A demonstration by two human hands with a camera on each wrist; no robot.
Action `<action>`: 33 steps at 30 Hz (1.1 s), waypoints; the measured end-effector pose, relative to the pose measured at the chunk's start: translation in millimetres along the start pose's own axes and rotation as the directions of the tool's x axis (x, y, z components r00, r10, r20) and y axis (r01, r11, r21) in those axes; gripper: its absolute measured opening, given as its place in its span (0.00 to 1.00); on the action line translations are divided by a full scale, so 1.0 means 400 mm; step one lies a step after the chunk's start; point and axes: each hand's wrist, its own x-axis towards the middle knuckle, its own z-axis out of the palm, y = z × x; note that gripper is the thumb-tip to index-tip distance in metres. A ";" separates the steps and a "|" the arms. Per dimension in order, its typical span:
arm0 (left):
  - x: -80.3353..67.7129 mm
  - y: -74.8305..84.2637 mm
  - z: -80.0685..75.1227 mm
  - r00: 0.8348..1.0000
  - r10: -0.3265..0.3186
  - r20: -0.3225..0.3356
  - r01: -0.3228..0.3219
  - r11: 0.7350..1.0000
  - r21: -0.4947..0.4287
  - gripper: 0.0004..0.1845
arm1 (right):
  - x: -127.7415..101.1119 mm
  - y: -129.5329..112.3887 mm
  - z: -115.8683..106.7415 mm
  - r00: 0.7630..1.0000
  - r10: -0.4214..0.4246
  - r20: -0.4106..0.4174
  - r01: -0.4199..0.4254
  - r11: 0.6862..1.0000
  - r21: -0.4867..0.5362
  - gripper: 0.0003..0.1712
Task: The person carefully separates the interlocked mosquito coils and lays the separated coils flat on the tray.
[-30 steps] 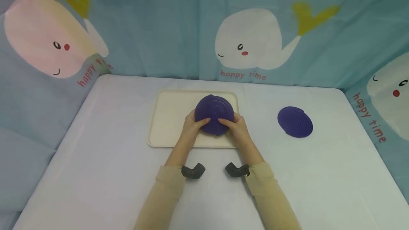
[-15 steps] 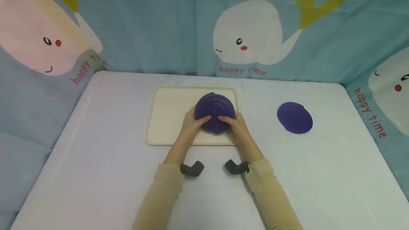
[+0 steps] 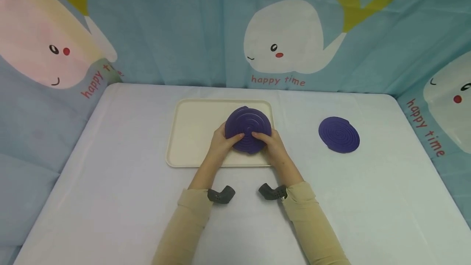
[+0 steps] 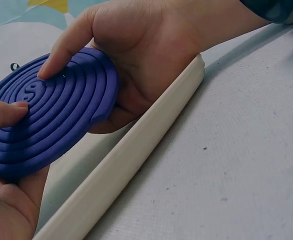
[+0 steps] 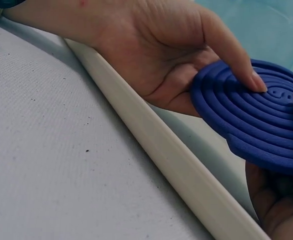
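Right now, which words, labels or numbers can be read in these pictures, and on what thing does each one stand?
"happy time", red letters on the blue curtain, under the middle white whale.
"happy time", same curtain, left, beside the pink whale.
"happy time", same curtain, right side, running downward.
The purple coil held by both hands shows only a raised curl at its centre, no readable text.

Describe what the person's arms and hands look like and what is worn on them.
Both arms wear long beige sleeves, the left sleeve and right sleeve, ending at the wrists. A small dark grey angled camera mount sits at each cuff: left mount, right mount. The left hand and right hand are bare, with no gloves, rings or watch visible.
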 end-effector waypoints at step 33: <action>0.002 -0.004 0.003 0.994 0.112 -0.010 -0.112 0.993 0.031 0.29 | 0.009 0.001 -0.001 1.000 -0.003 0.004 0.003 1.000 -0.011 0.29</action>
